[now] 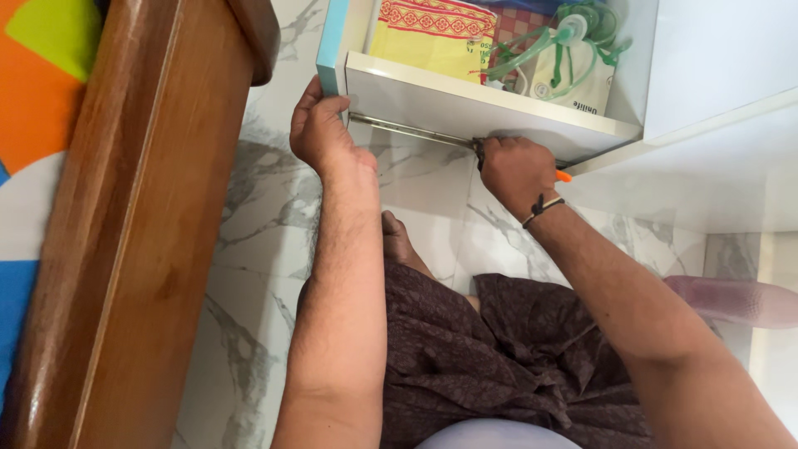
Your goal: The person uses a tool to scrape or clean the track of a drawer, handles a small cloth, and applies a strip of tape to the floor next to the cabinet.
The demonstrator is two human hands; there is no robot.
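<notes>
I note a white drawer [465,104] pulled open, metal runner [407,129] exposed. My left hand [320,129] grips its front corner; right hand [515,170], fingers [499,150] pinching an orange-handled tool [563,175].

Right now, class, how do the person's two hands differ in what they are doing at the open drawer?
The left hand grips the drawer at its front corner, holding no tool; the right hand is closed round an orange-handled tool at the metal runner. The right wrist wears a dark band; the left is bare. Both touch the drawer's underside.
</notes>
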